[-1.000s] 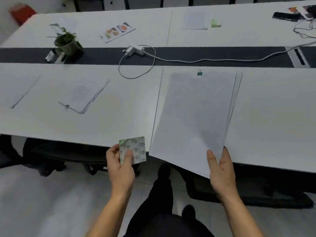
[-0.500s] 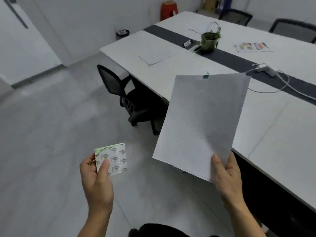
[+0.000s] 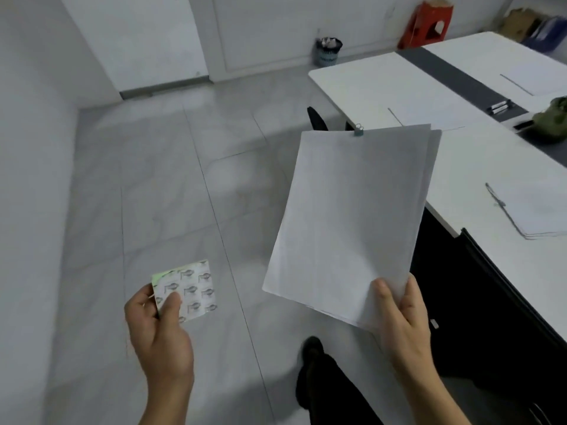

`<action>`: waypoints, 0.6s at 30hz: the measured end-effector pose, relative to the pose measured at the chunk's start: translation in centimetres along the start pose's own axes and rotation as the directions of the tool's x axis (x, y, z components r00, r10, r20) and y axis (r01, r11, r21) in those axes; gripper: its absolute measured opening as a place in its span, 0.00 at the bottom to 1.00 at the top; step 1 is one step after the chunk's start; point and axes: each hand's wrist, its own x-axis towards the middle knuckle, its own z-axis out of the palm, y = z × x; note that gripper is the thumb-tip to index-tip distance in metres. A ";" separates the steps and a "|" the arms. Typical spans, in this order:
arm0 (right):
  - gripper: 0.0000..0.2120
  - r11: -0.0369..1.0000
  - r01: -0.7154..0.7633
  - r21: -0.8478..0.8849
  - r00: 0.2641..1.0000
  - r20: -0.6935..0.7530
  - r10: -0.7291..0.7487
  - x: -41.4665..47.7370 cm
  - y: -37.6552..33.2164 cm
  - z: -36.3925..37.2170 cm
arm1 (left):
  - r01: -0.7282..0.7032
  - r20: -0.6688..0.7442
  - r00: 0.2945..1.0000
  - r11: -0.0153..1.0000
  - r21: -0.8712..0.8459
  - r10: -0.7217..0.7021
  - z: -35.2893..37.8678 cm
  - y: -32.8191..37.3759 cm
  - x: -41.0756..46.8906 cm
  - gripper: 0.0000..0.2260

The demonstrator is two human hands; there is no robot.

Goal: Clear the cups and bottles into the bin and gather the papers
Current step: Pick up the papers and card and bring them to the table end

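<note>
The papers are plain white, shaded to a soft grey, and the binder clip at their top edge is teal-green. The small card is white with a repeating grey motif in rows, and one corner is pale green. The floor is light grey tile with faint marbled veining. The table is white, crossed by a dark grey strip. The bin is blue-grey mesh with a black rim. Farther back stand a red stool, blue folders and a brown box. The plant is dull green, while the chair and shoe are black.
</note>
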 end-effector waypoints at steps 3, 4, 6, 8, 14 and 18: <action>0.09 1.000 -0.015 0.011 1.000 -0.003 0.015 5.4 0.8 4.2 | 0.017 0.012 1.000 1.000 0.024 -0.017 3.9 -1.4 6.0 0.17; 0.09 1.000 -0.019 0.009 1.000 -0.011 0.019 7.8 1.2 5.9 | 0.021 0.017 1.000 0.999 0.034 -0.022 5.7 -1.7 8.4 0.17; 0.09 1.000 -0.013 0.004 1.000 -0.023 0.013 13.3 1.4 9.4 | 0.022 0.028 0.999 0.999 0.046 -0.023 10.0 -1.8 13.6 0.17; 0.09 1.000 -0.011 0.011 1.000 -0.018 0.011 19.3 0.5 12.9 | 0.028 0.032 0.999 0.999 0.042 -0.029 14.2 -1.0 19.0 0.16; 0.07 0.999 0.040 -0.003 0.999 -0.001 -0.040 35.2 -7.0 23.4 | -0.032 0.037 0.999 0.999 0.030 0.030 23.5 4.3 34.0 0.16; 0.06 0.999 0.041 -0.027 0.998 0.054 -0.040 44.4 -9.7 30.3 | -0.051 0.005 0.999 0.998 0.038 0.051 28.2 4.4 42.8 0.16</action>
